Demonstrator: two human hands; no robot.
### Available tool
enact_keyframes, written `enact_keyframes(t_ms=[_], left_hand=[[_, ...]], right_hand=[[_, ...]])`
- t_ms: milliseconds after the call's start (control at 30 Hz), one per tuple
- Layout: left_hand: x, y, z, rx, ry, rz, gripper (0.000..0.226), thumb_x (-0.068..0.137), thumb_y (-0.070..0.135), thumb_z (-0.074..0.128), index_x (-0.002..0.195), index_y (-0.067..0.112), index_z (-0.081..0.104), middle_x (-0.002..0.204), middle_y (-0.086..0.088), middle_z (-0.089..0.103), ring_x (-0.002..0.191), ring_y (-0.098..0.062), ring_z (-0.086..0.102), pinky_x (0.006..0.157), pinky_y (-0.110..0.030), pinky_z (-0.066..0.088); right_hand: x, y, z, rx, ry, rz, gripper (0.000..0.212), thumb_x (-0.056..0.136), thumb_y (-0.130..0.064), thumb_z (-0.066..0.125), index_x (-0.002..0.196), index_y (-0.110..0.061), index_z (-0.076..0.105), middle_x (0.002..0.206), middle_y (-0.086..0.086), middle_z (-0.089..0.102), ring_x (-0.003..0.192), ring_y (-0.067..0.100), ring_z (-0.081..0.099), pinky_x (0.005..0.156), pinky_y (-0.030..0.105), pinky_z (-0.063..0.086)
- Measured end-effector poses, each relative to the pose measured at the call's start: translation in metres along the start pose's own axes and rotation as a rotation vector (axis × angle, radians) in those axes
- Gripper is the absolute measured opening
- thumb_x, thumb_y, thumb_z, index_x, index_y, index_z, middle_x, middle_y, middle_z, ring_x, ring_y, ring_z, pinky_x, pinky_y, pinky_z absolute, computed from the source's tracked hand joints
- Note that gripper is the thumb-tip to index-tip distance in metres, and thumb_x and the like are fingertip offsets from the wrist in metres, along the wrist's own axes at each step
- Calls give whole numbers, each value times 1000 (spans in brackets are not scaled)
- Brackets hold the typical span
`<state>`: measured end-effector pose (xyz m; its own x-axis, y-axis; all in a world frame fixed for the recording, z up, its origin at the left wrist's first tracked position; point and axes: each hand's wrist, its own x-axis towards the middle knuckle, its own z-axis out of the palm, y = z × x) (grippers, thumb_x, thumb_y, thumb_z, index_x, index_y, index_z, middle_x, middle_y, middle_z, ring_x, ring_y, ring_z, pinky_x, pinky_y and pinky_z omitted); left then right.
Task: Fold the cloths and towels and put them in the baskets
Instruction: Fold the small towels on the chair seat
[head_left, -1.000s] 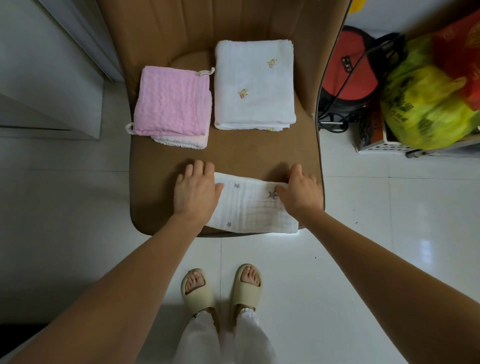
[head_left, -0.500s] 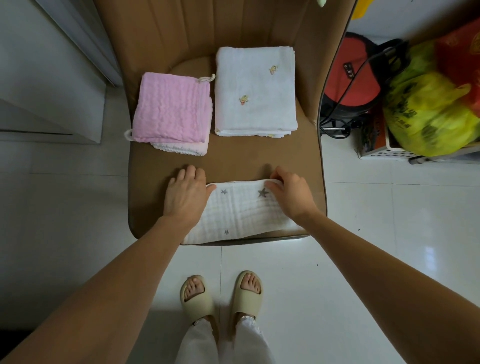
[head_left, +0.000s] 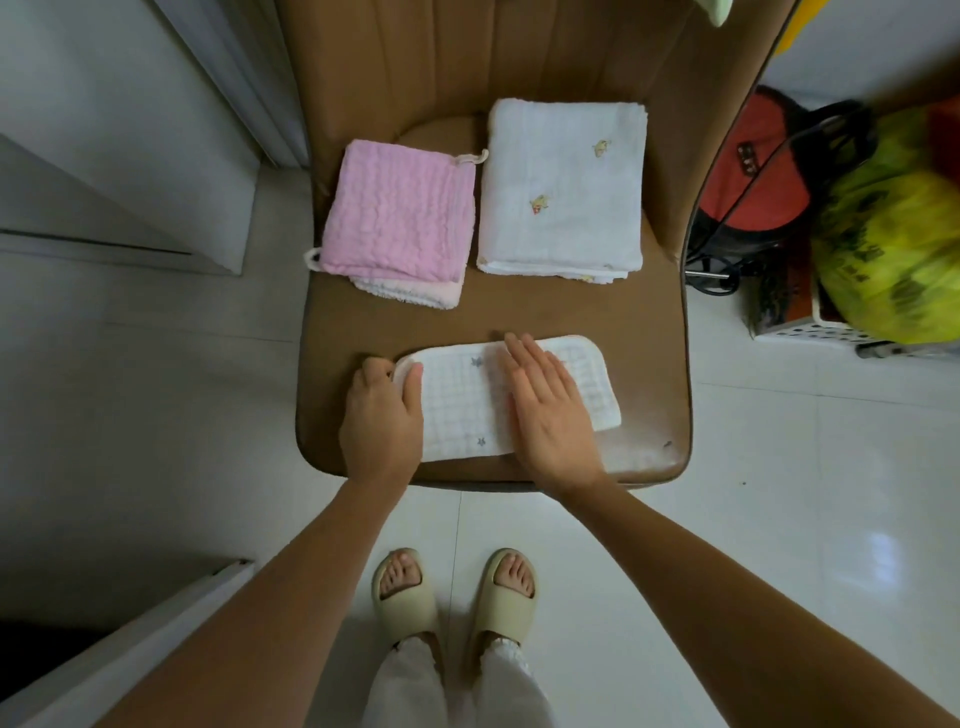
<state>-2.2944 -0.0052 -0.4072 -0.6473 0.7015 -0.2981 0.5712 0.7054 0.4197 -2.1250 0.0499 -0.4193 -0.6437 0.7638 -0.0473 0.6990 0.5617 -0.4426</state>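
star cloth (head_left: 470, 402) lies as a long strip on the front of the chair seat (head_left: 649, 322), near edge close to the seat's lip. my left hand (head_left: 382, 415) has the cloth's left end pinched, thumb on top, fingers curled at or under the edge; how far under, i can't tell. my right hand (head_left: 548, 410) is flat and open on the middle of the strip, fingers straight, pressing, gripping nothing.

step in hand, as i judge it: folding the strip across on itself, left end over to the right.

how to do it well:
- keep the right palm down as the hinge line, so the layers beneath don't slide.
- lift the left end only just off the seat and carry it over level, both corners together.
- land edge on edge at the right end, then slip the right hand out and smooth from fold outward.
- mind the near edge; it could drag off the seat's front.

pink cloth (head_left: 397, 218) and white towel (head_left: 563, 187) sit folded behind, side by side, apart from the strip. no basket i can be sure of.
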Motion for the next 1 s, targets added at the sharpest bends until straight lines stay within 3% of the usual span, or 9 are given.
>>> enact_keyframes(t_ms=[167, 267, 467, 600, 700, 767, 833, 933, 1000], left_hand=[[-6, -1, 5, 117, -29, -67, 46, 98, 47, 24, 105, 10, 52, 94, -9, 64, 82, -23, 62, 65, -30, 44], [-4, -2, 2, 180, -50, -35, 42, 100, 41, 24, 116, 10, 47, 94, -9, 64, 80, -22, 63, 66, -30, 47], [4, -8, -6, 118, -39, 37, 35, 103, 33, 27, 124, 9, 42, 94, -10, 63, 85, -24, 65, 73, -33, 55], [4, -3, -7, 119, -3, 4, 36, 103, 35, 28, 120, 8, 45, 90, -8, 62, 76, -21, 61, 64, -30, 50], [1, -3, -9, 56, -20, -9, 33, 102, 37, 31, 111, 10, 48, 82, -2, 55, 69, -15, 53, 59, -25, 42], [0, -4, -9, 4, -44, -34, 33, 101, 39, 33, 102, 10, 48, 80, -3, 56, 68, -17, 56, 56, -23, 40], [-2, -7, -10, -35, -74, -83, 34, 101, 39, 34, 94, 8, 49, 80, -7, 59, 70, -22, 59, 53, -23, 38], [-5, -4, -16, -56, -144, -182, 35, 100, 37, 40, 97, 4, 53, 89, -13, 62, 75, -21, 56, 63, -29, 43], [-6, 3, -20, -114, -207, -239, 33, 99, 32, 45, 102, 1, 57, 97, -14, 62, 81, -20, 53, 71, -29, 44]], right_hand=[[1, 7, 17, -79, -104, 55, 53, 102, -28, 28, 153, -16, 16, 160, 4, 11, 148, 20, 4, 121, 38, 4], [3, 8, 24, -214, -143, 46, 54, 103, -34, 24, 153, -21, 9, 161, 5, 5, 148, 22, -2, 120, 40, 1], [2, 11, 30, -325, -181, 41, 57, 102, -39, 21, 153, -26, -1, 161, 3, -4, 147, 24, -9, 119, 43, -1], [5, 10, 27, -294, -199, 35, 56, 102, -40, 19, 153, -25, 3, 161, 4, -2, 147, 24, -8, 119, 43, 0], [4, 11, 10, -101, -123, -5, 54, 101, -39, 26, 151, -18, 22, 159, 10, 12, 148, 24, 3, 119, 41, 5], [3, 15, -7, -29, 25, 102, 50, 99, -34, 42, 143, -11, 37, 149, 15, 33, 139, 30, 27, 113, 41, 21], [2, 22, -22, -54, 162, 356, 43, 94, -32, 53, 127, -4, 48, 125, 19, 49, 115, 36, 45, 95, 43, 35], [5, 31, -38, -11, 80, 747, 43, 92, -37, 55, 116, -3, 46, 117, 17, 50, 109, 35, 47, 92, 43, 36], [10, 34, -44, 52, 6, 809, 44, 90, -37, 57, 115, -4, 44, 117, 16, 53, 109, 34, 50, 94, 44, 41]])
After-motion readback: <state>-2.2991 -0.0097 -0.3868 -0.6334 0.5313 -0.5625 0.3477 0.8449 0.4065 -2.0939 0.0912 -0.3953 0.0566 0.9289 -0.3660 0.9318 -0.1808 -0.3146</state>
